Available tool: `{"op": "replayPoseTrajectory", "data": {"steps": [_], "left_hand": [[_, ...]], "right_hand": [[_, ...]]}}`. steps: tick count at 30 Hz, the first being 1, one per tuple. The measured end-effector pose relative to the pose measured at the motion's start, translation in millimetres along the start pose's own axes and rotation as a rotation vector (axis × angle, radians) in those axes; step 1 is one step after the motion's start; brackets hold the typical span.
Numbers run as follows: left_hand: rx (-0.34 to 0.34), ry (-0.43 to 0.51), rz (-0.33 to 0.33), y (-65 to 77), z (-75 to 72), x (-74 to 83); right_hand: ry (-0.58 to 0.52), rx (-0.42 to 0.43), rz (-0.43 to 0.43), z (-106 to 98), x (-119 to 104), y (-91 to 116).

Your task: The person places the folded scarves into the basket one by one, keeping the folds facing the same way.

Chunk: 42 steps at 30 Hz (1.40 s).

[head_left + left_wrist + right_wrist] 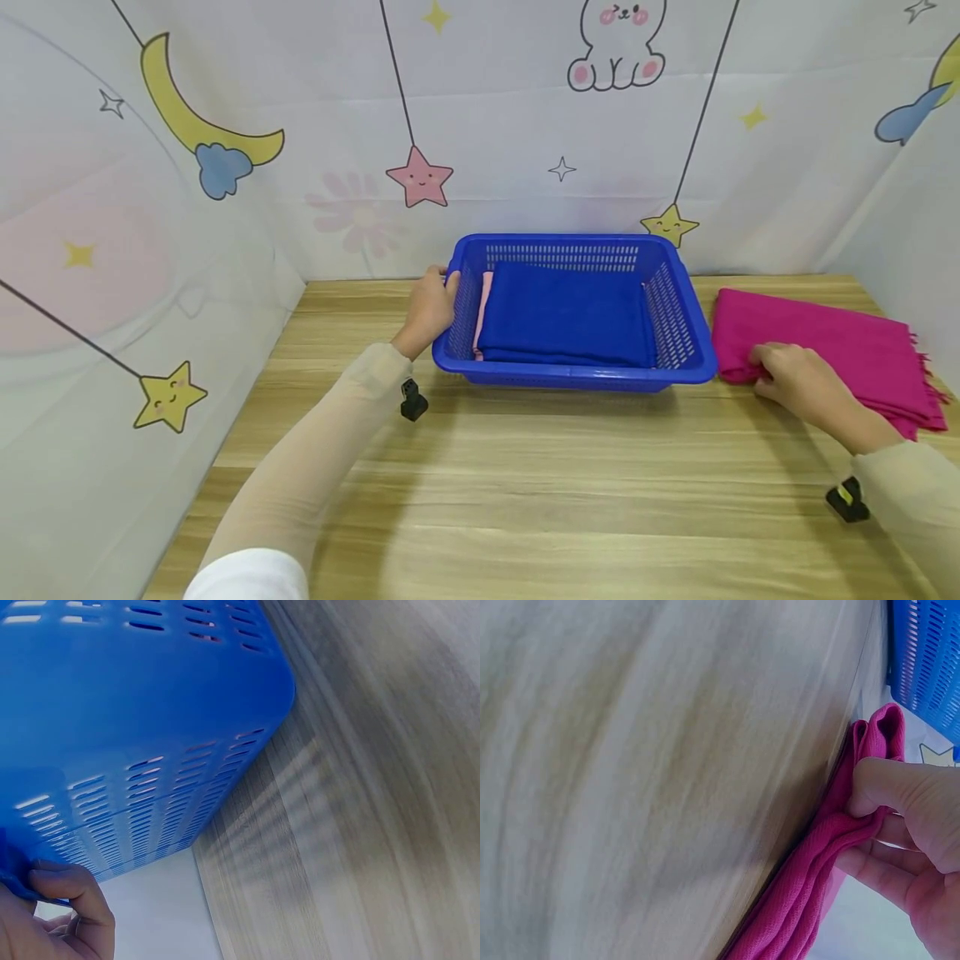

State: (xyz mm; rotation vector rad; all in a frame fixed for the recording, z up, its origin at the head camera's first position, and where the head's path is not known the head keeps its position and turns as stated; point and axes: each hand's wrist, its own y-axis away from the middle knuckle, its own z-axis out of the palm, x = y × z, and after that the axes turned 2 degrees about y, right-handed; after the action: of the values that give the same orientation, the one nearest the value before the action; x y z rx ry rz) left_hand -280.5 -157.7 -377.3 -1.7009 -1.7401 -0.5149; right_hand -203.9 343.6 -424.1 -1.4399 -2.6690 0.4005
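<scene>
In the head view, the left hand (431, 308) grips the left rim of the blue basket (585, 377) at the centre of the frame, while the right hand (806, 387) pinches the near left corner of the folded magenta cloth (832, 337), which lies on the worktop (562, 500) at the right of the frame. To do this well, the thumb and fingers should probably take every layer at that edge, since a pinch on only some would likely let the fold slide open; the left hand would do best to steady the rim without tipping the basket.

The right wrist view shows the thumb over the stacked folds, but how many layers are caught is hard to tell. Inside the basket, the blue cloth (566, 312) covers most of a pink cloth (482, 312), leaving a strip at its left. The left wrist view cuts off part of the left hand at its lower left corner
</scene>
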Motion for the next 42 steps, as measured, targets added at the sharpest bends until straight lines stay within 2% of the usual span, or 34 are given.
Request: {"op": "replayPoseTrajectory", "data": {"steps": [18,42], "left_hand": [[0.000,0.005,0.007,1.8,-0.7,-1.9],[-0.001,0.004,0.017,0.7,0.2,-1.0]], "right_hand": [[0.012,0.001,-0.014,-1,-5,5],[-0.002,-0.053,0.002,-4,-10,14]]}}
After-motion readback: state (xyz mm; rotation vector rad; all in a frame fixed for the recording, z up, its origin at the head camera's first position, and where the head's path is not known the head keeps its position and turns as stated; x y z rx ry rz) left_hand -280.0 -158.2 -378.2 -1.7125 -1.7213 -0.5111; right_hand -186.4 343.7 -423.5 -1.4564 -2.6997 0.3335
